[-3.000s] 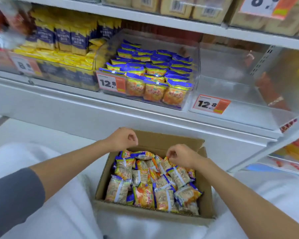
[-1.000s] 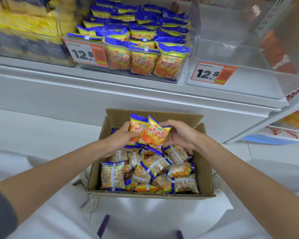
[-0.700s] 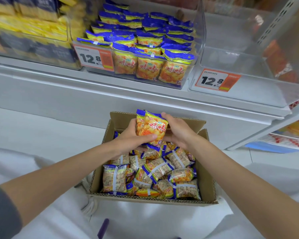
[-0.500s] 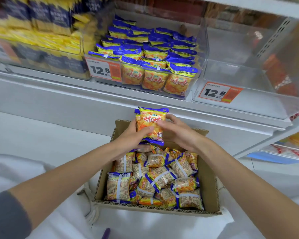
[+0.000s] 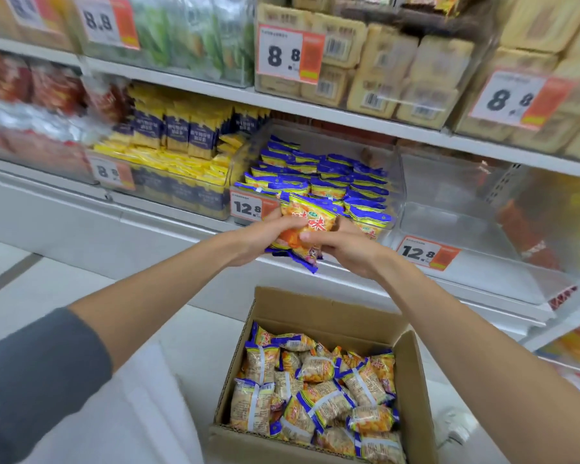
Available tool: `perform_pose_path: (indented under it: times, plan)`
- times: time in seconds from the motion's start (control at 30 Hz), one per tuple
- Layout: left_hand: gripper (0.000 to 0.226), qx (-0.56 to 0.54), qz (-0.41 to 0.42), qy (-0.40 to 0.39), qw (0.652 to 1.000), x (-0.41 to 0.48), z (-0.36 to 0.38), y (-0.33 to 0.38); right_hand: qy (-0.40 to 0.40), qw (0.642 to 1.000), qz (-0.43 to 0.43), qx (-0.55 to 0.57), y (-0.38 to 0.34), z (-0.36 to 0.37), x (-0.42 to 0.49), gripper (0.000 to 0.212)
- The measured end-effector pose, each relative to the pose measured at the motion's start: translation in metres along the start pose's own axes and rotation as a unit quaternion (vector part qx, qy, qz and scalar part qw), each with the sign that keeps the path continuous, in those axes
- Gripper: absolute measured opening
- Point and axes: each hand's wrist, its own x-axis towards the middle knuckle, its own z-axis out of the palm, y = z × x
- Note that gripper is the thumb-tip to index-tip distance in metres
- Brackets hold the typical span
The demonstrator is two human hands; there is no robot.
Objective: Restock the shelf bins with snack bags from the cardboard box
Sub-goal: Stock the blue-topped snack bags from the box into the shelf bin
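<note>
Both hands (image 5: 315, 239) gripping snack bags (image 5: 303, 226), before bin (image 5: 395, 169)

Dark grey sleeve (image 5: 31, 373) to left elbow; forearms bare; white garment (image 5: 131, 413) below

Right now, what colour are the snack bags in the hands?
The snack bags are orange-yellow with blue ends; head view.

White shelf (image 5: 154, 217) with clear bins (image 5: 449, 226) in a row, snack bags (image 5: 329, 182) in 1; cardboard box (image 5: 412, 380) on floor (image 5: 64, 289)
</note>
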Motion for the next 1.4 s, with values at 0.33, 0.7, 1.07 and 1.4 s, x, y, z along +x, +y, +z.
perform_pose_path:
  times: [0.33, 0.7, 1.07, 1.4]
  plan:
    - [0.036, 0.213, 0.174, 0.318, 0.907, 0.072, -0.112, 0.029, 0.188, 0.971, -0.143, -0.043, -0.051, -0.007, 0.105, 0.057]
    - [0.025, 0.168, 0.247, 0.324, 0.898, 0.156, -0.158, -0.006, 0.203, 0.958, -0.148, -0.137, -0.066, -0.022, 0.285, 0.071]
    - [0.031, 0.148, 0.252, 0.316, 0.903, 0.154, -0.157, -0.004, 0.252, 0.931, -0.169, -0.204, -0.055, -0.024, 0.307, 0.068]
    - [0.024, 0.151, 0.261, 0.315, 0.9, 0.152, -0.156, -0.005, 0.278, 0.911, -0.172, -0.251, -0.056, -0.014, 0.312, 0.042]
